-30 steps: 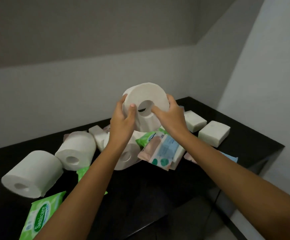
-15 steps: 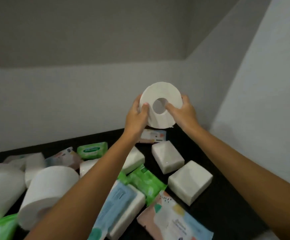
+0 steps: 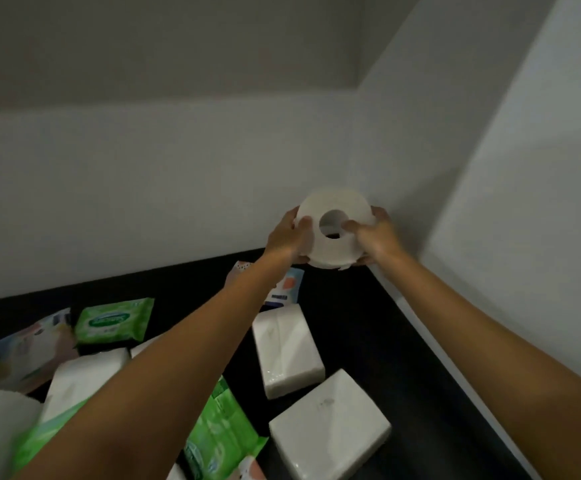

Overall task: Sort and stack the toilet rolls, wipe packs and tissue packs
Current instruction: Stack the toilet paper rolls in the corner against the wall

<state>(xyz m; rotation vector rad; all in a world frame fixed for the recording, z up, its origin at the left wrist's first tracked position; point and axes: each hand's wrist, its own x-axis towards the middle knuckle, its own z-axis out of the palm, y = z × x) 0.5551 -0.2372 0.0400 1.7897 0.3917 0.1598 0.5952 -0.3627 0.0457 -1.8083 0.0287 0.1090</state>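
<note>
Toilet roll point(image 3: 330, 252) lowered toward the corner point(image 3: 368, 271), we are clasping it, left hand point(image 3: 286, 239) and right hand point(image 3: 376, 237) curled round, packs point(image 3: 287, 351) lying unsorted.

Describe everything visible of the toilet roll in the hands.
The toilet roll is white, soft-looking paper, its flat end and open core hole facing the camera. A ragged loose edge hangs below. The left hand and right hand grip its sides, thumbs on the face, at the far corner of the black counter; contact with it is unclear.
</note>
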